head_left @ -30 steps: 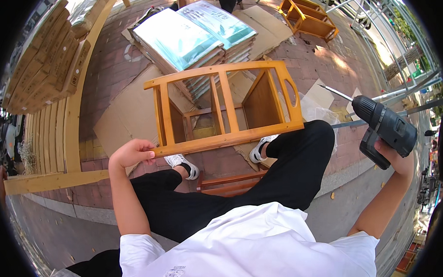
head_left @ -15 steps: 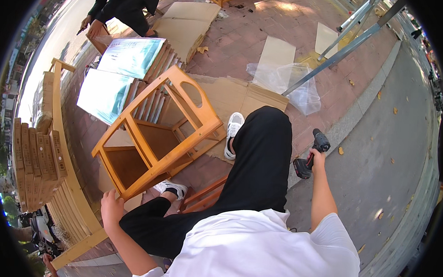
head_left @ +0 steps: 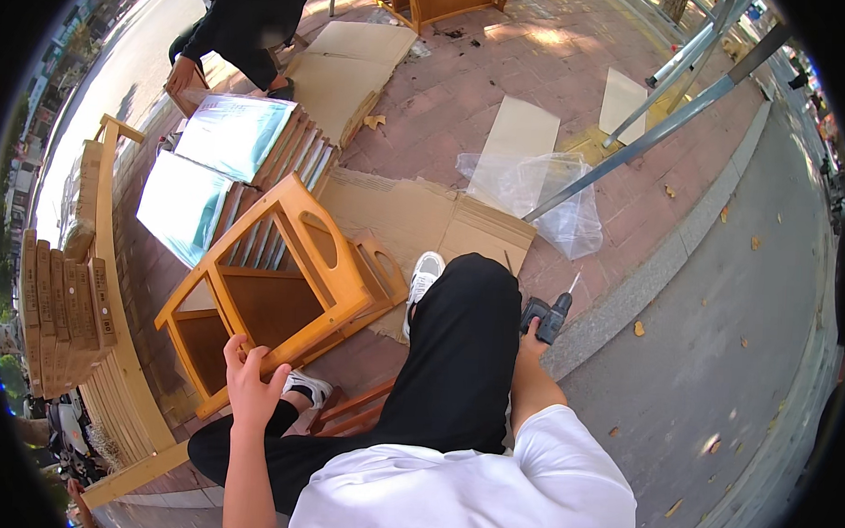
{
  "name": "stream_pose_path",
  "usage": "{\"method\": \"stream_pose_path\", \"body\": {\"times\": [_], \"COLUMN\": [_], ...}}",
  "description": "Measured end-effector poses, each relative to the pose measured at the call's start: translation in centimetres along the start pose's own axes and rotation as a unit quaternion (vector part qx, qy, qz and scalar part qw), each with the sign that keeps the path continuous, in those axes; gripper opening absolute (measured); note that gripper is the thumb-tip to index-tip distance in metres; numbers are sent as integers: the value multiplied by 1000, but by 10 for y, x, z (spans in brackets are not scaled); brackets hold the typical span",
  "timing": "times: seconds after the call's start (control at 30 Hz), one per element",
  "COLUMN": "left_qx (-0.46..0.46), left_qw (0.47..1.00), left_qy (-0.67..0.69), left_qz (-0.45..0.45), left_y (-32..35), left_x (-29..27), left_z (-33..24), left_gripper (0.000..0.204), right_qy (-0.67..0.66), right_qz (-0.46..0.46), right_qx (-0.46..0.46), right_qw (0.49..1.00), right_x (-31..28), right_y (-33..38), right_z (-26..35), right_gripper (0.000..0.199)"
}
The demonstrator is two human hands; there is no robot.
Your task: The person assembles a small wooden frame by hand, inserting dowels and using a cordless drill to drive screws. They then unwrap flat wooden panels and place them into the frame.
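Head view: our frame (head_left: 270, 305) sits ahead of us, left of our right knee (head_left: 482, 289). Bars (head_left: 318, 333), panels (head_left: 201, 337) and end boards (head_left: 346, 280) look joined, so we judge the body mostly built. What's left we can't pin down; any screw heads are too small to read. Our right hand (head_left: 531, 346) is clamped on the drill (head_left: 553, 320), well apart from the frame, bit (head_left: 575, 280) off the wood. Our left hand (head_left: 253, 387) has fingers and thumb spread apart at the near bar; we can't confirm contact.

Materials: frame is smooth, glossy orange-brown wood, straight bars, long rounded cutouts in the end boards. Cardboard (head_left: 387, 212) is flat and matt; film (head_left: 573, 223) is clear, crumpled; stacks (head_left: 183, 204) are flat slabs under shiny wrap. Paving (head_left: 466, 89) is reddish brick.
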State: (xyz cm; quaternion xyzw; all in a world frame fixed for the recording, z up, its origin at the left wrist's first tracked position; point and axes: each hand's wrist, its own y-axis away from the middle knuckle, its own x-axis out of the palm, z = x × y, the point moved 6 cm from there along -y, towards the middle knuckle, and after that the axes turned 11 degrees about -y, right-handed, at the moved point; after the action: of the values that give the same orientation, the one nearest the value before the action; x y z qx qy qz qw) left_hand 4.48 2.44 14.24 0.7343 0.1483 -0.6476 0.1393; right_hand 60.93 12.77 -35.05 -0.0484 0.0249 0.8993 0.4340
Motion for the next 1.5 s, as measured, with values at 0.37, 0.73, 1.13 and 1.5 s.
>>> {"method": "stream_pose_path", "body": {"times": [0.37,0.73,1.13,1.5], "left_qx": [113,87,-20,-80], "left_qw": [992,995,951,798], "left_qy": [-52,-17,205,420], "left_qz": [-34,-43,-230,-425], "left_y": [-4,-19,22,233], "left_x": [16,-16,-160,-253], "left_z": [12,60,271,307], "left_gripper": [44,47,42,52], "right_qy": [-10,30,-23,-245], "right_qz": [281,310,571,784], "right_qx": [474,-6,-74,155], "right_qw": [835,950,817,549], "right_x": [-3,100,238,312], "right_y": [61,26,128,331], "right_z": [-36,260,493,698], "right_gripper": [34,24,43,63]}}
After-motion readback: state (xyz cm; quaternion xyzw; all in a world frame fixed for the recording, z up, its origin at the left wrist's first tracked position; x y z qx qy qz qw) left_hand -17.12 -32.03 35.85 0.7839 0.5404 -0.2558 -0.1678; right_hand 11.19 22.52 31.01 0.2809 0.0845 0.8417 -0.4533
